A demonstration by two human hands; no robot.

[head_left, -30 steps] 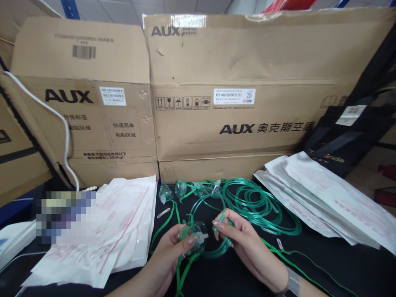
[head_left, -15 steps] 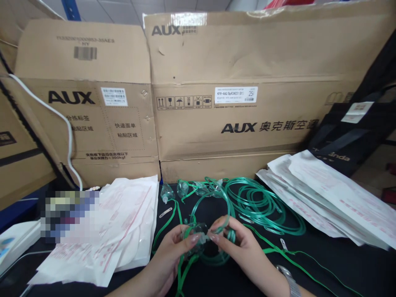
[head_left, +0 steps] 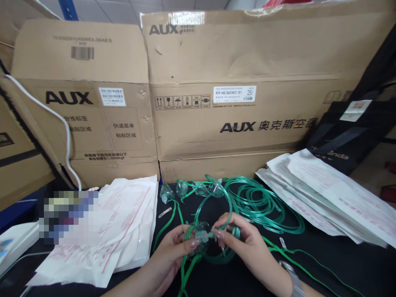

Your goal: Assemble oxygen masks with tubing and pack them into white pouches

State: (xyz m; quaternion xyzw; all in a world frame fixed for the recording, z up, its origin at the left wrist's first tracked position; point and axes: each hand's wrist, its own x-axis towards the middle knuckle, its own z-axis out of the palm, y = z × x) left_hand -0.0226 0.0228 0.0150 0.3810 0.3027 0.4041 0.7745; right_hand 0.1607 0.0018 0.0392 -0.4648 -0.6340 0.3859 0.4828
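My left hand (head_left: 179,249) is closed around a clear green oxygen mask (head_left: 202,237), thumb on its front near the connector. A green elastic strap (head_left: 187,272) hangs down from the mask. Fingers of my right hand (head_left: 236,237) pinch the end of the green tubing (head_left: 228,198) at the mask's connector; whether the end is seated there is hidden by the fingertips. The tubing loops up and back from the right hand, and more of its coil lies below. Behind the hands lie several other masks (head_left: 182,188) and a coil of green tubing (head_left: 261,204).
White printed paper packets (head_left: 130,231) lie at left, and another stack of packets (head_left: 328,194) at right. A small metal strip (head_left: 165,212) lies left of the masks. Large cardboard boxes (head_left: 192,140) stand across the back. A black bag (head_left: 337,136) leans at the right.
My right hand has shifted slightly right and the tubing loop has swung right with it. The mask in my left hand has moved slightly right. Both hands keep their hold.
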